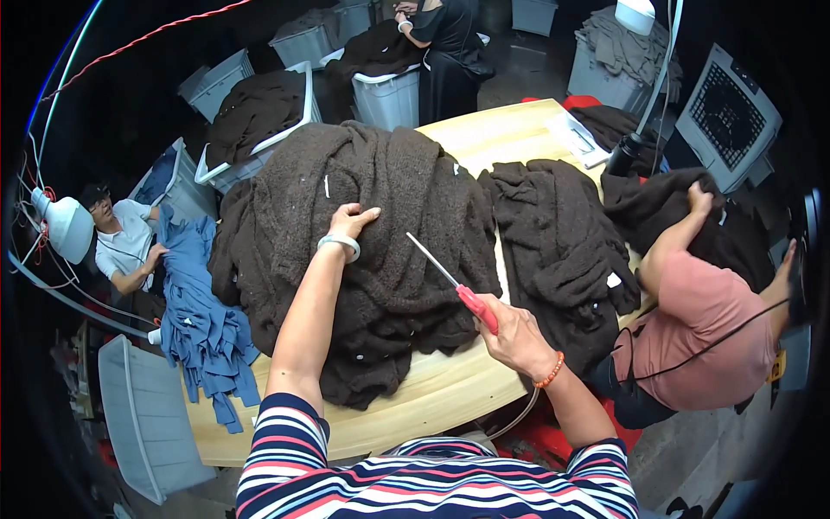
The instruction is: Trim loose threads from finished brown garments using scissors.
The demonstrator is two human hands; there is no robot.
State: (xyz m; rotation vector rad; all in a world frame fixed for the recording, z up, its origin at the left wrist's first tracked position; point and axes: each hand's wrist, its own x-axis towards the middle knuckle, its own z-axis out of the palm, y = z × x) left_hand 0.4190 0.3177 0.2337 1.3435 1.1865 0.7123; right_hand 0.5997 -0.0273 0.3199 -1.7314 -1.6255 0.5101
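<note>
A large heap of dark brown knitted garments point(389, 173) covers the middle of the table in front of me. My left hand point(353, 222) rests on the near face of this heap, thumb spread to the right, the other fingers foreshortened against the cloth. In my right hand point(519, 337) is a tool with a red handle point(475, 309) and a long thin metal shaft; its exact kind is unclear. The fingers wrap round the handle, and the shaft points up and left over the brown knit. Small white tags point(327, 186) show on the heap.
A second brown pile point(562, 225) lies to the right. Beyond it, a person in a pink top point(718, 320) handles dark cloth. Far left, another person holds blue garments point(203, 320). Grey bins point(143, 415) stand around the wooden table point(432, 402). A lamp point(65, 227) hangs left.
</note>
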